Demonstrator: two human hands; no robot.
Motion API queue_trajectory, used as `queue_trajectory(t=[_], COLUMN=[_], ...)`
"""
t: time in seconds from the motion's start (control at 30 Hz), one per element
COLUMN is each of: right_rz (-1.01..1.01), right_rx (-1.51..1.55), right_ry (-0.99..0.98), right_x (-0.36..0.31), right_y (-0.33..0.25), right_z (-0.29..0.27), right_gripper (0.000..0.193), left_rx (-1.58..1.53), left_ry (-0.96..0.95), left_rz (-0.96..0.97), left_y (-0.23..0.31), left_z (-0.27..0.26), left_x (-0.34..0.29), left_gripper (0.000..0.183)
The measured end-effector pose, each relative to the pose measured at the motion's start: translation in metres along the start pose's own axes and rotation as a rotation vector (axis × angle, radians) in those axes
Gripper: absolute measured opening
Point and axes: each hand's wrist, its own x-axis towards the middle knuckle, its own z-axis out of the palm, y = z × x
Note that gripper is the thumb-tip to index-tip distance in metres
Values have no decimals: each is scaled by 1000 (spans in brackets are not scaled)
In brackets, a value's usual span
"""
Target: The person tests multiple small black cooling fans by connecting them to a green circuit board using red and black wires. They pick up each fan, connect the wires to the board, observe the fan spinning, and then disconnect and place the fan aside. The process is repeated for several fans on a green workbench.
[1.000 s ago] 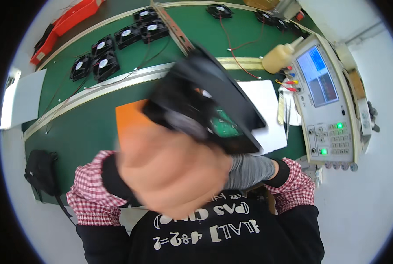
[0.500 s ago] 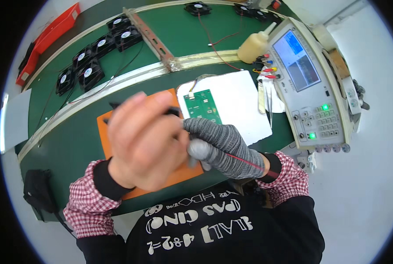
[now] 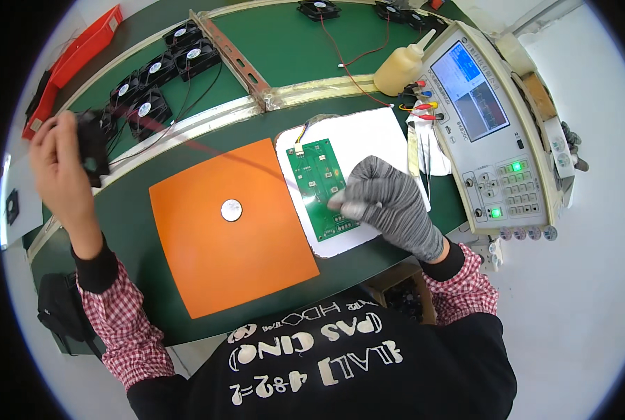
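Note:
At the left side of the bench, my bare left hand (image 3: 66, 171) is closed on a black cooling fan (image 3: 92, 148), held up near other fans. A blurred red wire (image 3: 218, 152) stretches from the fan side toward the right, above the orange sheet (image 3: 207, 273). My right hand (image 3: 395, 210), in a grey knitted glove, hovers over the right part of the green circuit board (image 3: 319, 183). Its thumb and fingers are pinched together; whether the wire's end is between them cannot be made out. The board lies on a white foam pad (image 3: 379, 136).
Several black fans (image 3: 144, 112) with wires lie at the back left. A round white disc (image 3: 231, 210) rests on the orange sheet. A yellowish squeeze bottle (image 3: 400, 70) and a bench instrument (image 3: 498, 133) with clip leads stand at right. Red bins (image 3: 81, 56) line the far left.
My left hand has swung from the middle out to the far left with the fan, uncovering the orange sheet and disc. My right hand has shifted slightly right, over the board.

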Motion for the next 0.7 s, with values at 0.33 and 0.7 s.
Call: queue_trajectory(t=[0.33,0.7], right_rz=[-44,-206], right_rx=[-199,-331], right_ry=[108,91], right_x=[32,36], right_y=[42,58], right_z=[12,18], right_gripper=[11,17], left_rx=[-208,-191], left_ry=[-872,-898], left_rz=[26,241], left_y=[98,99], left_z=[15,16], left_x=[-104,-105], left_gripper=[61,94])
